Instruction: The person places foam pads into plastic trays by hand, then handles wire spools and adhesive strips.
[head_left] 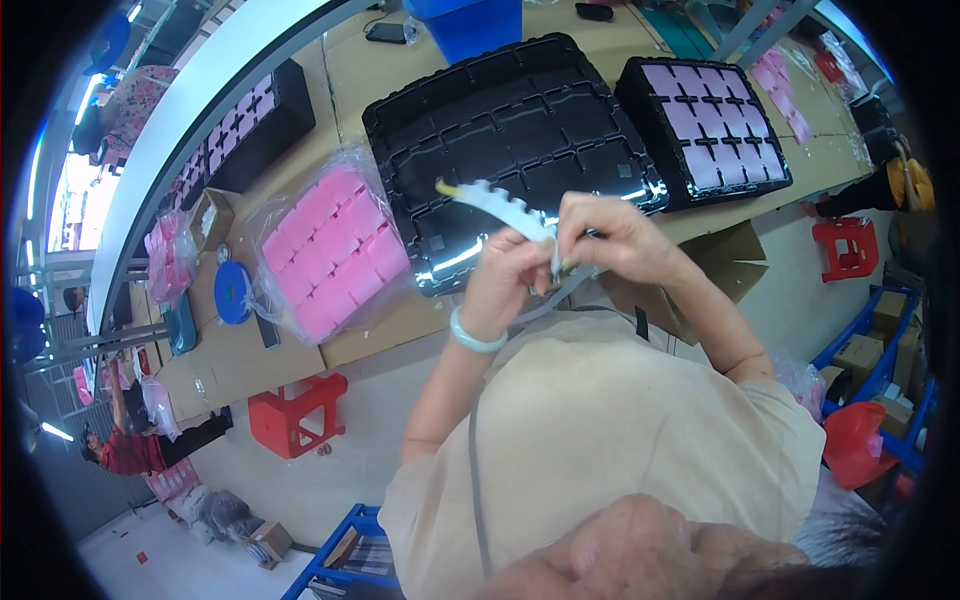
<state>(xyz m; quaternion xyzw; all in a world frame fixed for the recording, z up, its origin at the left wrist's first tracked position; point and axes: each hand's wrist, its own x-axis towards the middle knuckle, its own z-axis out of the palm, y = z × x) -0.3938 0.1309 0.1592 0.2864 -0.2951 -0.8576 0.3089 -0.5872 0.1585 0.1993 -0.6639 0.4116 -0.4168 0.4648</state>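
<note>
Head cam: looking down at the bench, clock centred on the hands, so 12 is straight up the view.
White strip: this notched, curvy thing point(505, 213) with a yellowish tip is up at chest height, seen against the near side of the big tray, tip pointing to 10.
Left hand: fingers point(515, 262) pinched on the strip's lower end, pale bangle point(470, 336) on the wrist.
Right hand: thumb and fingers point(610, 237) together on that same end; can't really tell what the tiny bits in there are.
Table: tan, cardboard-looking top point(348, 95), pretty crowded tbh.
Big tray: black, shiny and ribbed point(500, 135), around 11 to 12.
Filled tray: smaller black one point(720, 125) with pale pink blocks, at 2.
Pink foam: bagged slab of blocks point(335, 255), at 9, with a blue disc point(232, 293) farther out.
Blue bin: at 11 point(468, 25), behind the big tray.
Floor: pale point(375, 430), one red stool point(295, 418) at 8, another red stool point(846, 250) at 3.
Room: blue shelving point(865, 345) between 3 and 4, co-worker in a red top point(135, 453) out at 8.
</note>
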